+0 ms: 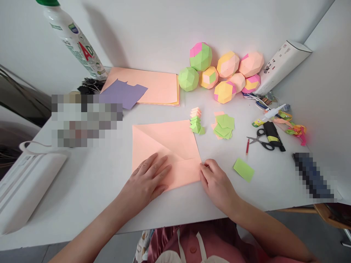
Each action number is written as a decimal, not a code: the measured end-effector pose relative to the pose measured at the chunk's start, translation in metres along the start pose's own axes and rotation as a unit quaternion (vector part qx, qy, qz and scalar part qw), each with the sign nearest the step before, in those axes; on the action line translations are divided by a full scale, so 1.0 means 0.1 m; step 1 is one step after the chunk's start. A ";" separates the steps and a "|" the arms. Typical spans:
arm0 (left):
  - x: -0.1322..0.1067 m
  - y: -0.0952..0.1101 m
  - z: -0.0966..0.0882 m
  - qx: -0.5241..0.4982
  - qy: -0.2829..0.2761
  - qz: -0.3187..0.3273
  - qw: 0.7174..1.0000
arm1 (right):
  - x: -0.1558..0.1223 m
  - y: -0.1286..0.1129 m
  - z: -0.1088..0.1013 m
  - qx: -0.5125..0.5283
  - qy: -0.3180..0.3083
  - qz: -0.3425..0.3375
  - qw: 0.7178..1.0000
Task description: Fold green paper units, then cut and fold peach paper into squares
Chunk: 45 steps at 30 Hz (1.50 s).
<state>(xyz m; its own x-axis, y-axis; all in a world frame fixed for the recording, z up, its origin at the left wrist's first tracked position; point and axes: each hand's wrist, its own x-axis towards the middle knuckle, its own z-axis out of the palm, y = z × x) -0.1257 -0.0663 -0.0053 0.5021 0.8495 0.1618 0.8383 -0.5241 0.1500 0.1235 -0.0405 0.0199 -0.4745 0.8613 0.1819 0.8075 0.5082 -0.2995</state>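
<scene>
A peach sheet of paper [172, 133] lies on the table in front of me, with a diagonal crease and a fold along its near part. My left hand [148, 179] rests on the sheet's lower left with its fingers spread. At the right edge, my right hand [218, 180] pinches the paper between thumb and curled fingers. Just beyond the sheet stands a short row of folded peach and green paper pieces [195, 120]. A loose pile of green and peach paper pieces [225, 126] is to its right, and a single green slip [244, 170] lies beyond my right hand.
Several faceted paper balls [201, 57] sit against the back wall. Stacked peach sheets [161, 87] carry a purple paper [126, 93]. Scissors [260, 139], a red pencil [247, 146], a glue bottle [270, 115] and a black cutter [274, 136] lie right. A white device [30, 186] stands left.
</scene>
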 end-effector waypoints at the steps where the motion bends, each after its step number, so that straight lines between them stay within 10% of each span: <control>1: 0.00 0.00 0.00 0.000 0.001 0.002 1.000 | -0.01 -0.01 0.01 -0.019 0.009 -0.004 1.000; 23: 0.03 -0.01 -0.01 0.028 0.007 0.019 0.999 | -0.22 -0.20 0.12 -0.140 0.008 -0.025 0.990; 32: 0.36 -0.05 -0.20 -0.033 -0.084 0.284 0.955 | -0.27 -0.19 0.15 -0.113 0.026 -0.008 0.993; 45: 0.49 -0.12 -0.15 -0.145 -0.103 0.335 0.925 | -0.24 -0.05 0.13 0.047 0.149 0.133 0.979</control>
<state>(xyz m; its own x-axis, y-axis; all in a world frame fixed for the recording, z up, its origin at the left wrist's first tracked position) -0.1140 -0.0196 0.0154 0.9435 0.3058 0.1279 0.2472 -0.9063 0.3428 0.1267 -0.0639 0.0049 -0.1165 0.9305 0.3473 0.8467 0.2758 -0.4551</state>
